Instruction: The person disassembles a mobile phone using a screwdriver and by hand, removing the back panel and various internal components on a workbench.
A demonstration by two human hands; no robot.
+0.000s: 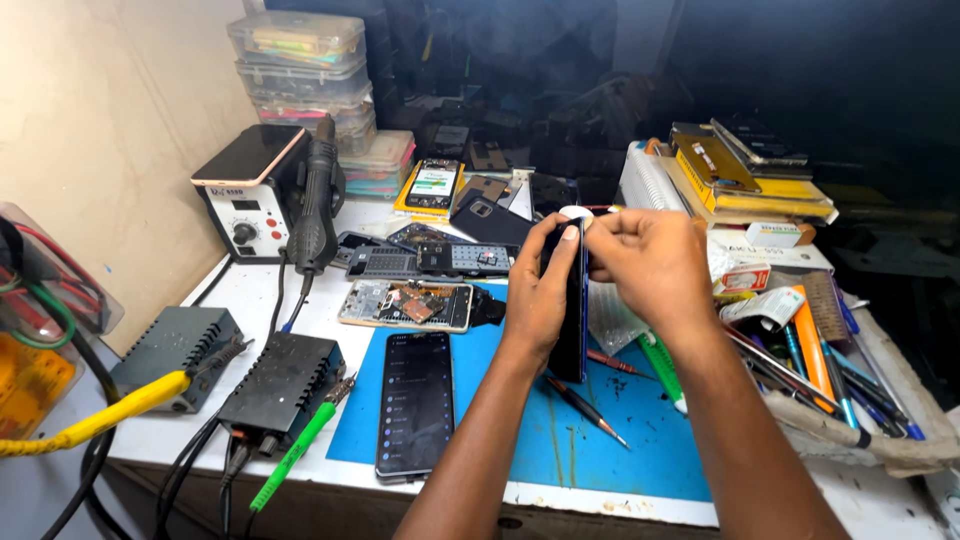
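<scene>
My left hand (540,295) grips a dark phone (574,330), held upright on its edge above the blue work mat (560,440). At the phone's top end my right hand (650,262) pinches a small white round piece (575,213). Another phone (415,402) lies flat on the mat's left side with its screen lit. An opened phone (405,304) showing its insides rests just behind the mat.
A hot-air station (250,190) with its black nozzle handle stands at the back left, under stacked plastic boxes (300,70). Soldering irons (295,455) and black power units lie at the front left. Pens, tweezers and tools (820,370) crowd the right side.
</scene>
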